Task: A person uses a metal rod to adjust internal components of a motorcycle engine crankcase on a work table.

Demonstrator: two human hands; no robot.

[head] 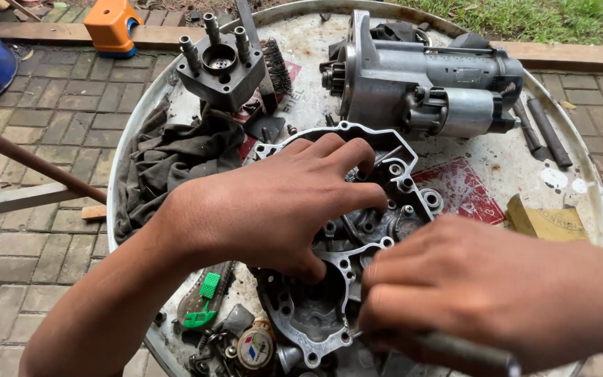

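Fingers: left hand (280, 206) curled into engine cover (357, 237) | right hand (483, 293) fisted around metal rod (455, 347) | starter motor (427, 84) behind, on round tray (581, 146)

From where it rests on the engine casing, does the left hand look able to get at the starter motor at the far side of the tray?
Probably yes. The left hand lies on the engine casing, and the starter motor sits just beyond its fingertips with nothing between them.

A red printed label (463, 190) is painted on the round white metal table (581, 167), right of centre; a small round white-and-gold emblem badge (255, 347) lies at the near edge.
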